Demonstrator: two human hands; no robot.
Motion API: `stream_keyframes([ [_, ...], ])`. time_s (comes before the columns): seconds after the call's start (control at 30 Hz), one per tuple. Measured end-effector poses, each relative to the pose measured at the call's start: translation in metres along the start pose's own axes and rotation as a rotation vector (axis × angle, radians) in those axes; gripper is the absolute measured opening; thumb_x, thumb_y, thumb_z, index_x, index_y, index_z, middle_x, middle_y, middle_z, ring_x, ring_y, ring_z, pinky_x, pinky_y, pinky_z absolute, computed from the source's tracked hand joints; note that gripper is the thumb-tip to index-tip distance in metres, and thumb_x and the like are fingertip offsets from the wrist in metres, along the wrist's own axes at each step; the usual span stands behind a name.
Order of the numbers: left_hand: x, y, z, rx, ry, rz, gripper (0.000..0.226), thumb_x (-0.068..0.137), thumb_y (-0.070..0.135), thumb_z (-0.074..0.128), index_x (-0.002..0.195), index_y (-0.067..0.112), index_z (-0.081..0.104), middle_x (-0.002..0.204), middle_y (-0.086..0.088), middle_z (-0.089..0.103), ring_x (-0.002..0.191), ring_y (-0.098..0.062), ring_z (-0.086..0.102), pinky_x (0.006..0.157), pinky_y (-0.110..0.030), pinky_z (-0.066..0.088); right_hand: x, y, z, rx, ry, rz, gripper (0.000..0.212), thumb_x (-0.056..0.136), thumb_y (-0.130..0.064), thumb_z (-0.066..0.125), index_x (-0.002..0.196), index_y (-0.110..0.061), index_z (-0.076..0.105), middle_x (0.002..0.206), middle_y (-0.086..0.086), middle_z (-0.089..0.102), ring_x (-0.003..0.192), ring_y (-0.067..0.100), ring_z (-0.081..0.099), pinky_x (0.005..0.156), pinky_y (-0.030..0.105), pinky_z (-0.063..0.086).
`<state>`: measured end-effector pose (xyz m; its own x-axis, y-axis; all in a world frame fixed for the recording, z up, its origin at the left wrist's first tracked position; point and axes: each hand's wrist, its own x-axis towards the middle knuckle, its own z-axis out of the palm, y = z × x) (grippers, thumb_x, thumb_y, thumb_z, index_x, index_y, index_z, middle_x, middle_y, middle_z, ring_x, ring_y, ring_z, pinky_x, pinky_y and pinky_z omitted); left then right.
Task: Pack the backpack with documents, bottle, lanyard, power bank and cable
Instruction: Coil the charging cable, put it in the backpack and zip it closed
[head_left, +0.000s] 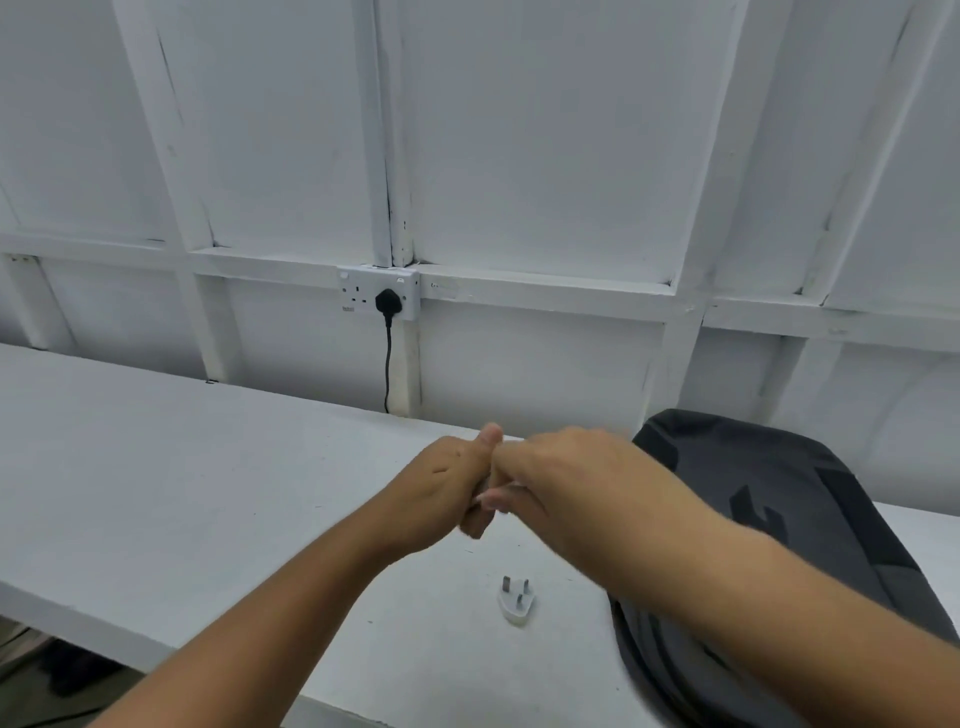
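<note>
Progress: backpack (810, 478) lies flat at table's (182, 467) right end, partly under the right forearm; whether it is zipped, cannot tell. No documents, bottle, lanyard or power bank in view, so probably packed already. Left hand (441, 493) and right hand (566, 478) meet above the table, fingers curled together, left thumb up; whatever they hold is hidden, possibly the cable. White plug (515, 600) lies loose near the backpack. Room: white panelled wall, double socket (377, 292) with black cord (387, 364).
</note>
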<state>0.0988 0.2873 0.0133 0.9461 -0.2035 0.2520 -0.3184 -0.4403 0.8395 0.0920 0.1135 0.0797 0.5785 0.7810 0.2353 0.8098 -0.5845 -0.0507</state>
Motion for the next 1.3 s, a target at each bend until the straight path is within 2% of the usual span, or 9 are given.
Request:
stream_keyframes([
  [0.17, -0.016, 0.014, 0.008, -0.266, -0.057, -0.053, 0.075, 0.104, 0.056, 0.02, 0.057, 0.008, 0.053, 0.042, 0.002, 0.037, 0.042, -0.017, 0.034, 0.05, -0.027, 0.036, 0.008, 0.042, 0.013, 0.413, 0.19, -0.009, 0.02, 0.095, -0.038, 0.063, 0.078, -0.029, 0.062, 0.074, -0.013, 0.06, 0.076, 0.006, 0.057, 0.067, 0.017, 0.042],
  [0.3, -0.016, 0.019, 0.012, -0.449, 0.092, -0.072, 0.065, 0.1, 0.055, 0.039, 0.052, 0.011, 0.049, 0.04, 0.003, 0.032, 0.038, -0.014, 0.026, 0.043, -0.022, 0.026, 0.004, 0.033, 0.046, 0.838, 0.334, 0.133, 0.02, 0.099, -0.035, 0.061, 0.082, -0.024, 0.065, 0.078, 0.004, 0.071, 0.078, 0.029, 0.066, 0.076, 0.049, 0.054],
  [0.4, -0.017, 0.018, 0.02, -0.49, 0.261, -0.094, 0.059, 0.092, 0.056, 0.05, 0.054, 0.011, 0.05, 0.041, 0.0, 0.035, 0.035, -0.015, 0.03, 0.044, -0.023, 0.025, 0.003, 0.014, 0.071, 1.011, 0.49, 0.247, 0.028, 0.101, -0.04, 0.055, 0.081, -0.021, 0.059, 0.074, 0.011, 0.066, 0.073, 0.039, 0.062, 0.071, 0.057, 0.051],
  [0.57, -0.017, 0.009, 0.033, -0.296, 0.514, 0.051, 0.054, 0.096, 0.056, 0.053, 0.068, 0.01, 0.06, 0.053, 0.003, 0.053, 0.047, -0.014, 0.047, 0.043, -0.026, 0.04, 0.011, -0.002, 0.073, 1.112, 0.648, 0.319, 0.029, 0.103, -0.034, 0.05, 0.079, -0.018, 0.055, 0.066, 0.0, 0.057, 0.061, 0.015, 0.053, 0.062, 0.039, 0.049],
  [0.77, -0.022, 0.006, 0.031, 0.02, 0.538, 0.223, 0.031, 0.098, 0.048, 0.043, 0.08, 0.029, 0.06, 0.069, 0.018, 0.063, 0.062, -0.005, 0.057, 0.058, -0.014, 0.042, 0.01, 0.006, 0.07, 1.335, 0.553, 0.31, 0.025, 0.098, -0.033, 0.057, 0.088, -0.012, 0.066, 0.08, 0.018, 0.065, 0.068, 0.024, 0.056, 0.073, 0.052, 0.054],
  [0.97, -0.016, 0.011, 0.027, -0.105, 0.557, 0.207, 0.034, 0.095, 0.056, 0.048, 0.076, 0.031, 0.061, 0.065, -0.008, 0.051, 0.057, -0.033, 0.049, 0.051, -0.045, 0.043, 0.012, 0.016, 0.067, 1.535, 0.542, 0.363, 0.033, 0.073, -0.039, 0.075, 0.086, -0.009, 0.068, 0.078, 0.009, 0.069, 0.072, 0.021, 0.062, 0.076, 0.041, 0.055],
  [1.07, -0.012, 0.012, 0.027, -0.147, 0.55, 0.159, 0.044, 0.094, 0.06, 0.048, 0.079, 0.021, 0.063, 0.068, -0.015, 0.047, 0.054, -0.03, 0.043, 0.049, -0.05, 0.042, 0.014, 0.021, 0.07, 1.484, 0.527, 0.435, 0.041, 0.071, -0.046, 0.077, 0.084, -0.007, 0.075, 0.084, 0.019, 0.07, 0.08, 0.021, 0.06, 0.085, 0.044, 0.052],
  [1.23, -0.009, 0.009, 0.031, -0.002, 0.6, 0.186, 0.038, 0.103, 0.044, 0.049, 0.08, 0.017, 0.064, 0.067, 0.004, 0.059, 0.057, -0.009, 0.052, 0.054, -0.024, 0.042, 0.015, 0.019, 0.08, 1.438, 0.47, 0.466, 0.034, 0.093, -0.042, 0.062, 0.088, -0.014, 0.08, 0.086, 0.012, 0.076, 0.08, 0.019, 0.068, 0.092, 0.041, 0.057],
  [1.3, -0.008, 0.01, 0.032, 0.08, 0.631, 0.211, 0.037, 0.101, 0.038, 0.05, 0.079, 0.011, 0.062, 0.066, 0.0, 0.059, 0.061, -0.016, 0.054, 0.054, -0.02, 0.041, 0.012, 0.017, 0.082, 1.563, 0.434, 0.414, 0.04, 0.094, -0.045, 0.056, 0.094, -0.012, 0.079, 0.093, 0.012, 0.077, 0.088, 0.019, 0.071, 0.092, 0.037, 0.056],
])
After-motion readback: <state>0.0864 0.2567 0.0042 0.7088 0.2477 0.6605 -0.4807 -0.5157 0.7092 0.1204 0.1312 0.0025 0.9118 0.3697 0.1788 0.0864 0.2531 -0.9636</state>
